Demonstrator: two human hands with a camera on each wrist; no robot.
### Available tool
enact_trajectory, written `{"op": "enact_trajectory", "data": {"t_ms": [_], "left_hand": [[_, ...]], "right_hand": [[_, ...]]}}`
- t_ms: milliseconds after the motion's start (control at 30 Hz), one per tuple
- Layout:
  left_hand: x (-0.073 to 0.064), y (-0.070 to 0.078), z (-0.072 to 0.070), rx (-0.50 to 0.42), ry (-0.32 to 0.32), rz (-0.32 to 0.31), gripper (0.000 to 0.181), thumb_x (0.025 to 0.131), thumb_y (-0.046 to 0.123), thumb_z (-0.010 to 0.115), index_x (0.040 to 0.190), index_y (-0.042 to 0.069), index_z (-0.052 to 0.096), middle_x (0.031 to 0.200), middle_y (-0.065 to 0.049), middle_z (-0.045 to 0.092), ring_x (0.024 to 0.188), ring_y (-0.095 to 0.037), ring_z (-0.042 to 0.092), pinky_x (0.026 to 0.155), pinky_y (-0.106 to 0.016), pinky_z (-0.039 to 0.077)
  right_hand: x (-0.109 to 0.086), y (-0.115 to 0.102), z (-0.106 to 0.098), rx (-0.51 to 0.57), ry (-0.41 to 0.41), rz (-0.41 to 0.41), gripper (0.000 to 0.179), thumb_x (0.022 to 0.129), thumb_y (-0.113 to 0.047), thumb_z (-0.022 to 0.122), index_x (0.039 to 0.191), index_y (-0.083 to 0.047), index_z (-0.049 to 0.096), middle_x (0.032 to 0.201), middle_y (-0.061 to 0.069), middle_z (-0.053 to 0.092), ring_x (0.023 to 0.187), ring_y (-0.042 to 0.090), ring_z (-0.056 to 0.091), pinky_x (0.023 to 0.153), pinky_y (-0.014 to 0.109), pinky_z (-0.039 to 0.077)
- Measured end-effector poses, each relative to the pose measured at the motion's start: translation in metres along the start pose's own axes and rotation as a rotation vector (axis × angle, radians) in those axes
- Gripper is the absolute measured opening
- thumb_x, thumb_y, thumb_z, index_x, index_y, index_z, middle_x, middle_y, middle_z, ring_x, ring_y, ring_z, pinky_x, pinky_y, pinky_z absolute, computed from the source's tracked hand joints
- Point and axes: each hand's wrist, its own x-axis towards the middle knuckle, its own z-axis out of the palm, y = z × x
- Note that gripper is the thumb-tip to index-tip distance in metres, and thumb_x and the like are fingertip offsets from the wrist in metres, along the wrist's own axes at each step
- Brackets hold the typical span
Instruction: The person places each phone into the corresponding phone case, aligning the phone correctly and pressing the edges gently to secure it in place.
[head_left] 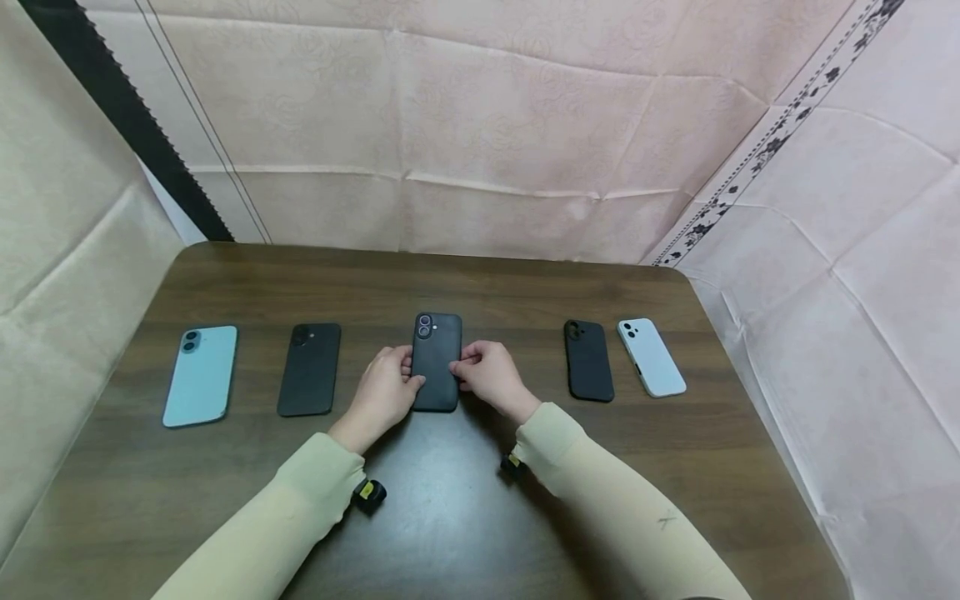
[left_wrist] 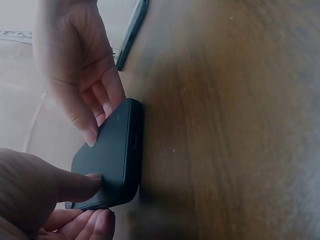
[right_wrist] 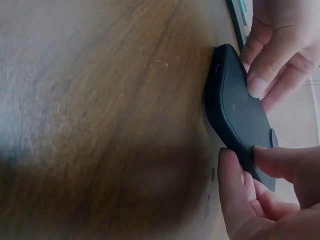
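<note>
A dark phone in a black case lies back up at the middle of the table, its two ringed lenses at the far end. My left hand grips its left long side, thumb on the back and fingers along the edge. From the other side my right hand pinches the right edge, its thumb over the back and fingers curled at the side. In the right wrist view, the charging-port end of the cased phone faces the camera. The left wrist view has both thumbs on the phone's back.
To the left lie a light blue phone and a black phone. On the right are a black phone case and a pale phone-shaped piece with dark camera openings. Pale cloth hangs behind the brown wooden table.
</note>
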Motion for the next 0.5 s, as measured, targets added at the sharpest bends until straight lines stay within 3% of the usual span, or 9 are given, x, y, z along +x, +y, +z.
{"op": "enact_trajectory", "data": {"t_ms": [500], "left_hand": [[-0.0015,0.0014,0.0005,0.059,-0.038,-0.005,0.051,0.090,0.011,0.069,0.133,-0.008,0.049,0.110,-0.016,0.054,0.098,-0.025,0.056,0.087,-0.040,0.049]], "right_hand": [[-0.0008,-0.0048,0.0027,-0.248,0.011,-0.010,0.010,0.090,-0.015,0.070,0.088,-0.006,0.066,0.074,0.003,0.063,0.060,0.014,0.062,0.052,0.028,0.051]]}}
